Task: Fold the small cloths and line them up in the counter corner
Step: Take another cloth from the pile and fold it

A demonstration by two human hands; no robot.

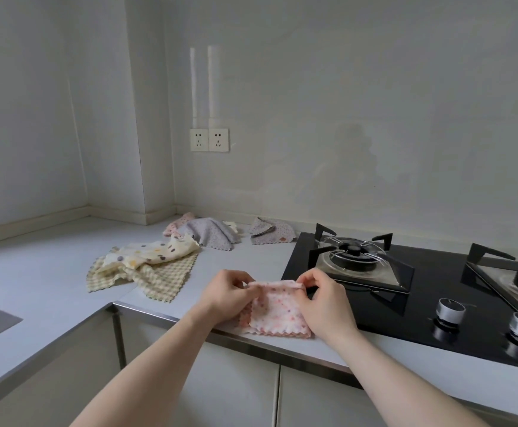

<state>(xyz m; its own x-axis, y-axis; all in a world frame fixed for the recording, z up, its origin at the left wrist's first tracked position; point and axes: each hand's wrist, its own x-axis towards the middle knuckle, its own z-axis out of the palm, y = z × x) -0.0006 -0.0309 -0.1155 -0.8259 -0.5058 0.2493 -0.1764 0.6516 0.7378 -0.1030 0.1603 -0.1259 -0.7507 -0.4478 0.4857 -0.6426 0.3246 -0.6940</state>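
Fingers of both my hands are curled in a pinch on the far edge of the pink cloth (277,309): my left hand (228,292) holds its far left corner, my right hand (322,298) its far right corner. It is pale pink with small coloured dots and a scalloped hem, already doubled, a darker pink layer peeking out along the left and near sides. It lies at the front edge of the grey counter (51,266), just left of the black gas hob (430,306), its near hem running left to right along the counter edge. Further back lie a green checked cloth (162,280) with a cream spotted cloth (150,252) crumpled on top, then a grey cloth (210,234) and another grey dotted cloth (270,232) near the wall. I can read no writing anywhere
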